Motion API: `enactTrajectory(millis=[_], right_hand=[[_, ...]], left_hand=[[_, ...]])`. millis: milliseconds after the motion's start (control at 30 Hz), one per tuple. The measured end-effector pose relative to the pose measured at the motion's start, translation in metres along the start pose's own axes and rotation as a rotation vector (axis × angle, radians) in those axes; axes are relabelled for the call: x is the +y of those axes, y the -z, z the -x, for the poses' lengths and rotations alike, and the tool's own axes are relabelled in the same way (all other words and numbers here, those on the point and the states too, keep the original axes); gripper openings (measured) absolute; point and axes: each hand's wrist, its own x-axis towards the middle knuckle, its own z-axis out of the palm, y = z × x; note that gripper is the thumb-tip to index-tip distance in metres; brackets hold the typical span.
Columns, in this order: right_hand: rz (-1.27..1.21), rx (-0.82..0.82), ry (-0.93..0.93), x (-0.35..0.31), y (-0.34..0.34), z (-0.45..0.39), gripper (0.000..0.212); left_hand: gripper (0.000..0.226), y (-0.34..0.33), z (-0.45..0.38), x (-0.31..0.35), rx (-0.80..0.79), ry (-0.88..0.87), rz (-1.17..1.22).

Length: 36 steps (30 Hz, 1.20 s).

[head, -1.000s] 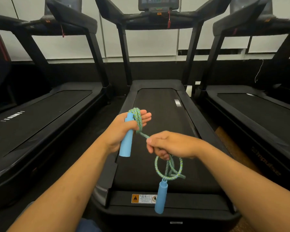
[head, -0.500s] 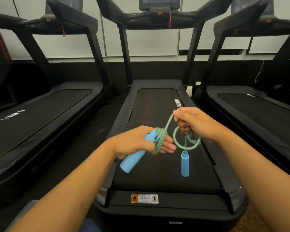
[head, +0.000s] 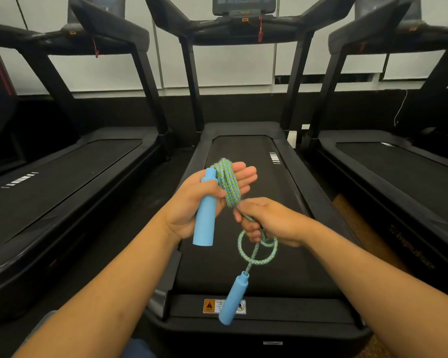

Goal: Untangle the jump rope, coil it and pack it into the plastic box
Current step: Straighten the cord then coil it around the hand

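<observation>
Green-blue braided jump rope (head: 229, 184), half-coiled

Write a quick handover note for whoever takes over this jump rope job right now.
Left hand: thumb pins one blue handle, rope coils wrapped around the open fingers.
Right hand: shut on the rope just below the coils; a loose loop and the second handle hang beneath it, over the middle treadmill.
Done: several turns wound.
Left: wind in the loop and hanging handle, then pack it. No plastic box in view.

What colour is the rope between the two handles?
The rope is braided green and blue; the head view shows this best.
</observation>
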Motion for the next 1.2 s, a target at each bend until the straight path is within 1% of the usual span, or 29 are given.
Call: enactTrajectory(millis=[67, 167, 267, 333, 400, 500, 533, 600, 667, 767, 867, 933, 1000, 1067, 1100, 1167, 1200], right_hand=[[0.052, -0.049, -0.023, -0.001, 0.000, 0.003, 0.033], [0.143, -0.079, -0.046, -0.004, 0.002, 0.005, 0.029], [0.183, -0.092, -0.021, -0.012, 0.008, 0.008, 0.026], [0.167, -0.065, 0.002, -0.016, 0.016, 0.009, 0.026], [0.167, -0.028, 0.032, -0.020, 0.025, 0.010, 0.025], [0.153, 0.027, 0.069, -0.026, 0.039, 0.014, 0.014], [0.160, 0.047, 0.075, -0.026, 0.044, 0.016, 0.016], [0.173, 0.094, 0.090, -0.028, 0.052, 0.019, 0.018], [0.111, 0.151, 0.129, -0.026, 0.060, 0.021, 0.014], [-0.044, 0.296, 0.206, -0.023, 0.074, 0.020, 0.026], [-0.117, 0.402, 0.247, -0.017, 0.080, 0.016, 0.025], [-0.106, 0.446, 0.245, -0.012, 0.080, 0.012, 0.022], [-0.064, 0.486, 0.242, -0.007, 0.079, 0.008, 0.019], [0.030, 0.475, 0.247, -0.006, 0.075, 0.010, 0.014], [0.120, 0.439, 0.246, -0.005, 0.072, 0.012, 0.013], [0.327, 0.299, 0.196, -0.002, 0.062, 0.013, 0.018], [0.377, 0.215, 0.148, 0.000, 0.055, 0.011, 0.022]], left_hand=[[0.063, 0.004, -0.003, -0.002, 0.103, -0.015, -0.117], [0.063, 0.014, -0.006, -0.008, 0.223, -0.014, -0.322], [0.064, 0.026, -0.004, -0.012, 0.258, 0.033, -0.551], [0.065, 0.030, -0.001, -0.014, 0.256, 0.099, -0.682], [0.057, 0.030, 0.001, -0.014, 0.217, 0.164, -0.807], [0.042, 0.026, 0.004, -0.010, 0.079, 0.250, -1.005], [0.040, 0.024, 0.004, -0.010, 0.039, 0.273, -1.017], [0.036, 0.021, 0.006, -0.007, -0.017, 0.311, -0.993], [0.031, 0.018, 0.007, -0.003, -0.065, 0.328, -1.026], [0.023, 0.017, 0.009, 0.001, -0.148, 0.353, -1.040], [0.025, 0.014, 0.011, 0.002, -0.221, 0.382, -0.917], [0.029, 0.011, 0.011, 0.003, -0.242, 0.394, -0.805], [0.028, 0.009, 0.011, 0.005, -0.255, 0.379, -0.685], [0.026, 0.007, 0.011, 0.007, -0.253, 0.338, -0.546], [0.025, 0.007, 0.011, 0.008, -0.241, 0.312, -0.474], [0.020, 0.007, 0.009, 0.009, -0.196, 0.251, -0.341], [0.015, 0.007, 0.008, 0.009, -0.166, 0.220, -0.290]])
